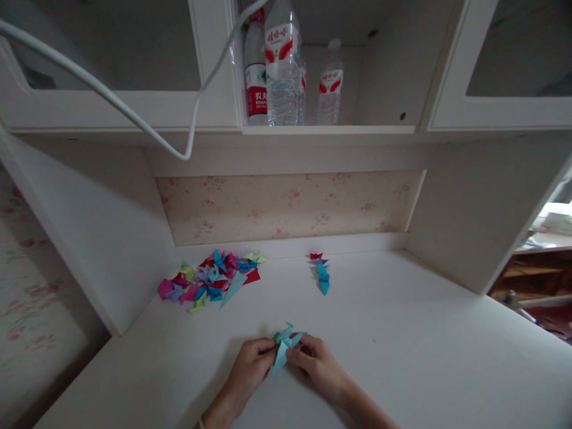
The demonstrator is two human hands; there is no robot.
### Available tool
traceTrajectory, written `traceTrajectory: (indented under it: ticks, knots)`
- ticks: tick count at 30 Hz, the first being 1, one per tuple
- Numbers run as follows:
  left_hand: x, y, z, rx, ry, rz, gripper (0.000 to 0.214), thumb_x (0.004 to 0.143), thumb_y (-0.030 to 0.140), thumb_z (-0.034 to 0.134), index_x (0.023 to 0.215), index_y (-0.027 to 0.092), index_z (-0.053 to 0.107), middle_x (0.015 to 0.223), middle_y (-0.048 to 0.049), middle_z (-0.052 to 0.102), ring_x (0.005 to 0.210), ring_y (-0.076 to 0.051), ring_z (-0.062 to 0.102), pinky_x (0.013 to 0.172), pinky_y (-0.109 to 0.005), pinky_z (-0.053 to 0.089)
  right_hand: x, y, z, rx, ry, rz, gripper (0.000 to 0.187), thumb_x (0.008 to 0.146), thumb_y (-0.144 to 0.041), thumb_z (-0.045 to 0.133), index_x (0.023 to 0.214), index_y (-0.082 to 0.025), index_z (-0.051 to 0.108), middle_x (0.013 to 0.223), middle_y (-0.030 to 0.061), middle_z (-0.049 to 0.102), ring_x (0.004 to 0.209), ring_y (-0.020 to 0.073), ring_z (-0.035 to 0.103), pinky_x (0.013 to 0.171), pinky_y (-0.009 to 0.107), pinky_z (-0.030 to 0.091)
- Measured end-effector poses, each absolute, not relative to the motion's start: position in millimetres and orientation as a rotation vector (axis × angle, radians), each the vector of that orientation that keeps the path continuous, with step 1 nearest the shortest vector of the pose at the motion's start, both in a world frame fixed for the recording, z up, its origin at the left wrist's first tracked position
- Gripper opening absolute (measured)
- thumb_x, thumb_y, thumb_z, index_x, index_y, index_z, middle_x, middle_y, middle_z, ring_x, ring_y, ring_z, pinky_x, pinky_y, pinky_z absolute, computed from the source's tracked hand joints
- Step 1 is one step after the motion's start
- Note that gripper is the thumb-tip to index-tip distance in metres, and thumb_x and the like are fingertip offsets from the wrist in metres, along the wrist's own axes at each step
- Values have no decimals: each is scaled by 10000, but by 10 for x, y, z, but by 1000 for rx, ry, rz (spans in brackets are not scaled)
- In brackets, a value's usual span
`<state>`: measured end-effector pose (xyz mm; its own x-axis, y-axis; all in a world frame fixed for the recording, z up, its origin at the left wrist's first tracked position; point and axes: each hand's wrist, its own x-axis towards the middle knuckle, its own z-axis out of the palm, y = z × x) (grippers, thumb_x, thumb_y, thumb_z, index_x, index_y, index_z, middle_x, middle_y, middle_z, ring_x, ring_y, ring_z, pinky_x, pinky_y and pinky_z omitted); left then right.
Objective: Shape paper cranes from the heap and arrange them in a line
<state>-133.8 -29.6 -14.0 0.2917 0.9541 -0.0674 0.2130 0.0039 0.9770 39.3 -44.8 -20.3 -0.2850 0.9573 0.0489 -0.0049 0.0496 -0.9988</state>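
Observation:
A light-teal origami crane [282, 348] is between my two hands, just above the white desk [402, 357]. The fingers of my left hand [252, 366] are closed on its left side. On the other side, my right hand [319, 366] pinches the paper between thumb and fingers. One long folded point hangs down toward me, and smaller points stick up at the top. My fingers cover part of the folds. Farther back, a heap of colourful folded paper pieces [210, 280] lies at the left, and a short row of folded pieces [323, 279] lies right of centre.
White side panels [456, 208] flank the desk. Overhead is a cabinet with an open shelf [379, 129] holding several plastic bottles [282, 71]. A white cable or rod [134, 119] crosses the upper left. Flowered wallpaper [290, 205] covers the back wall.

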Motion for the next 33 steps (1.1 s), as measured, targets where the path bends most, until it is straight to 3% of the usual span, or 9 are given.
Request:
traceTrajectory:
  ticks: [8, 16, 23, 28, 33]
  knots:
    - [-1347, -295, -90, 1416, 1173, 855, 269, 694, 370, 553, 528, 165, 498, 421, 77, 321, 402, -77, 288, 413, -228, 186, 359, -386, -266, -1023, -1362, 1408, 366, 785, -496, 595, 675, -152, 531, 508, -54, 378, 456, 72, 306, 435, 224, 192]
    - [-1330, -277, -121, 1415, 1118, 811, 405, 697, 535, 589, 564, 160, 514, 442, 84, 311, 418, -67, 260, 423, -216, 181, 371, -397, -239, -1045, -1366, 1359, 370, 756, -488, 629, 636, -167, 488, 477, -65, 391, 430, 63, 303, 419, 216, 191]
    - [-1317, -297, -93, 1460, 1155, 764, 416, 707, 547, 579, 585, 152, 541, 472, 78, 327, 436, -69, 293, 430, -217, 193, 384, -361, -252, -1048, -1228, 1346, 339, 757, -497, 611, 712, -169, 538, 489, -79, 362, 400, 63, 294, 395, 212, 197]
    - [-1316, -299, -116, 1466, 1148, 744, 412, 714, 528, 581, 781, 128, 650, 568, 57, 420, 447, -65, 329, 419, -206, 229, 729, -239, -170, -1213, -1600, 930, 297, 806, -445, 557, 746, -160, 619, 594, -24, 504, 521, 98, 419, 495, 218, 313]
    - [-1309, -290, -172, 1438, 1160, 717, 365, 716, 491, 592, 745, 129, 630, 572, 54, 421, 467, -68, 345, 426, -198, 256, 1281, 12, -92, -1390, -1822, 523, 297, 852, -393, 456, 826, -181, 664, 742, 31, 620, 625, 142, 519, 595, 243, 379]
